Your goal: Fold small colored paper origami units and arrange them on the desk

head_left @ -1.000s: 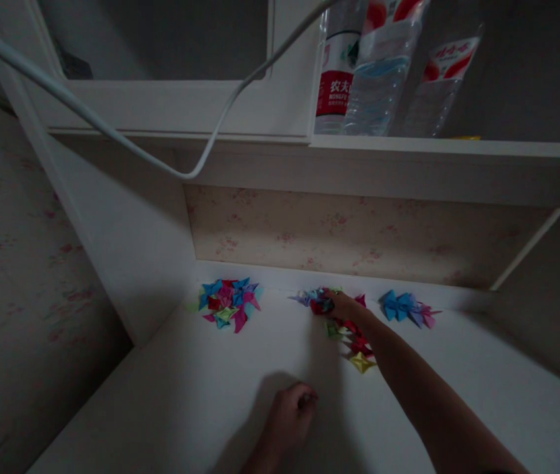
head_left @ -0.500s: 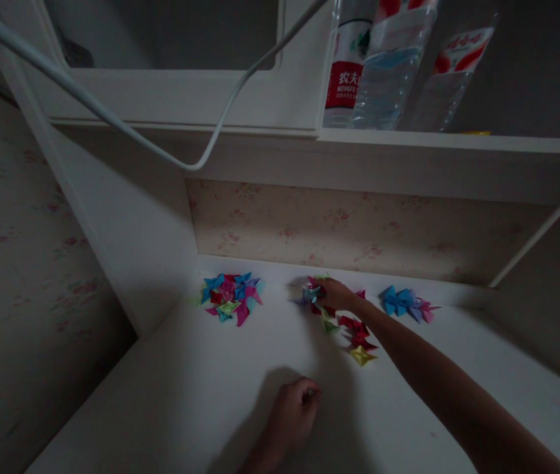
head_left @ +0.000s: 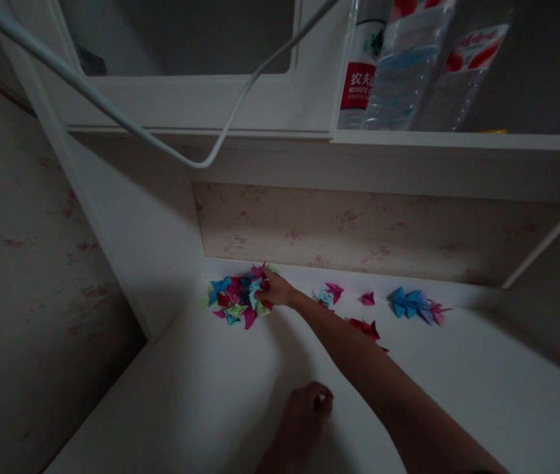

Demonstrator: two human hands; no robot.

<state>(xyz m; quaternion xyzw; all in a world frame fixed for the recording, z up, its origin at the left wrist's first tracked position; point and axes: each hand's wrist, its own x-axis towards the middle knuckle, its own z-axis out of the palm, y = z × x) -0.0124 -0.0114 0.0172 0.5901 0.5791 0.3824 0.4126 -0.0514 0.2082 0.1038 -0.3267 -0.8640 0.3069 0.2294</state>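
Observation:
My right hand (head_left: 277, 288) reaches far across the white desk (head_left: 201, 395) to the left pile of folded paper pieces (head_left: 234, 300), many-coloured. Its fingers are closed around a few coloured paper pieces at the pile's right edge. My left hand (head_left: 307, 413) rests near the front of the desk as a loose fist; what it holds, if anything, is hidden. A few paper pieces lie in the middle: a pale blue and magenta pair (head_left: 328, 294), one magenta piece (head_left: 367, 298) and red ones (head_left: 365, 327) beside my forearm. A blue and purple cluster (head_left: 414, 305) lies to the right.
A shelf (head_left: 408, 141) overhangs the desk and carries water bottles (head_left: 389, 66). A white cable (head_left: 112, 112) sags across the upper left. A side panel (head_left: 126, 237) closes the desk on the left, with floral wallpaper behind.
My right hand swept leftward from the middle group to the left pile, carrying paper pieces with it. The middle group has thinned. My left hand stayed put.

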